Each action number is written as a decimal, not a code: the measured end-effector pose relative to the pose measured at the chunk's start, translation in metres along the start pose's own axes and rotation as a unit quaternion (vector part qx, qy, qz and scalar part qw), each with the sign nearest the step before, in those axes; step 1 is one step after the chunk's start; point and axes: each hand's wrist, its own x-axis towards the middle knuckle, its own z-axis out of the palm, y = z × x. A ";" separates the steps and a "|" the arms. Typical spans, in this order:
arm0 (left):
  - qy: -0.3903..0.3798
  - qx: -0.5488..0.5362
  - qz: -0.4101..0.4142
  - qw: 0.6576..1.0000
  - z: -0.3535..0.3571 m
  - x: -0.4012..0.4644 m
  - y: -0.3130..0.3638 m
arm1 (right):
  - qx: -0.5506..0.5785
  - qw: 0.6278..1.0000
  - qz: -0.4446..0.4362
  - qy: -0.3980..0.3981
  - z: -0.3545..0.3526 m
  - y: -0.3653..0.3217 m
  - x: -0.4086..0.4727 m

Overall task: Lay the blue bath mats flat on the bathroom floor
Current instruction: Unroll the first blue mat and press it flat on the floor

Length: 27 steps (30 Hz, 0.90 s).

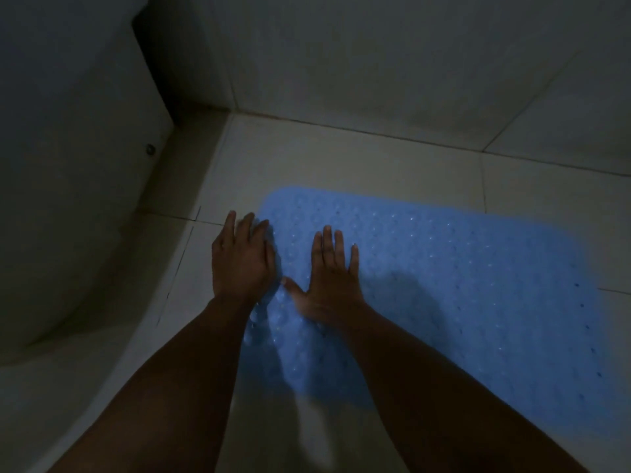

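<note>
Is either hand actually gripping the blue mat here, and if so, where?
Neither grips it. The right hand lies flat, fingers straight, on the blue mat near its left end; the left hand rests open over the mat's left edge.

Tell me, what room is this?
Most likely a bathroom. A blue bath mat with bumps and little holes lies on the pale tiled floor, tiled walls meet in a corner, and a white toilet-like fixture stands beside it.

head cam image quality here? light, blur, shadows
Head view: dim and underexposed overall; the blue bath mat is the brightest area; left hand slightly motion-blurred, right hand sharper; arm shadows fall across the mat's near edge; wide-angle bending of tile lines.
</note>
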 end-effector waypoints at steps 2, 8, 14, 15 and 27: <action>-0.004 -0.011 0.017 1.000 -0.008 0.006 0.006 | 0.026 0.996 -0.003 -0.080 -0.018 0.003 0.004; -0.045 -0.038 0.128 0.990 0.000 0.017 0.036 | 0.122 0.989 -0.002 -0.083 -0.117 0.029 0.048; -0.091 0.053 0.160 0.981 0.054 -0.005 0.059 | 0.180 0.981 -0.022 0.062 -0.119 0.074 0.057; -0.077 0.057 0.158 0.983 0.057 -0.007 0.058 | 0.191 0.978 -0.033 0.083 -0.113 0.079 0.057; -0.136 0.038 0.151 0.978 0.049 -0.002 0.061 | 0.203 0.953 -0.074 0.213 -0.082 0.097 0.033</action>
